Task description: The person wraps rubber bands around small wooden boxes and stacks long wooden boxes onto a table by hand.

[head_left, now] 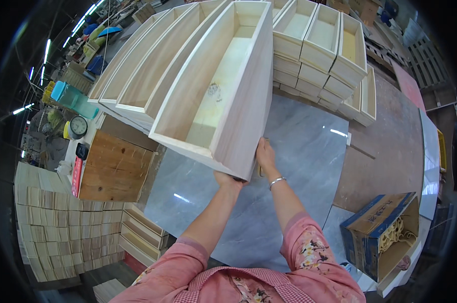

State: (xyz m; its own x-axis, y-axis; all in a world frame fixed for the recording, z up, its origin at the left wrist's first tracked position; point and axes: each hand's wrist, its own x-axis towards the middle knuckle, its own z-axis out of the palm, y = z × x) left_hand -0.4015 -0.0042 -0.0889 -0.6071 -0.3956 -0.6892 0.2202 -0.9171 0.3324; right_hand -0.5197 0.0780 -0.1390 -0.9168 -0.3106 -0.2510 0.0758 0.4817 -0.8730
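A long, open-topped box of pale bare wood [242, 108] stretches away from me, tilted, above a shiny grey marble-patterned tabletop [304, 146]. My left hand [228, 180] is closed at the underside of its near end, with most fingers hidden beneath the wood. At the lower edge of the box's right side, my right hand [265, 155] is closed against it, and its fingertips are partly hidden. A small brownish edge shows just below the right hand; I cannot make out what it is. Inside the box, the floor carries a dark scribble-like mark.
Similar long boxes [155, 76] stand close on the left. More stacked wooden boxes [312, 76] rise at the far right. A cardboard carton [362, 235] with tan rubber bands [390, 236] sits near right. Stacked wood pieces [66, 232], a clock-like dial [78, 127] and a brown wooden panel [115, 169] are at left.
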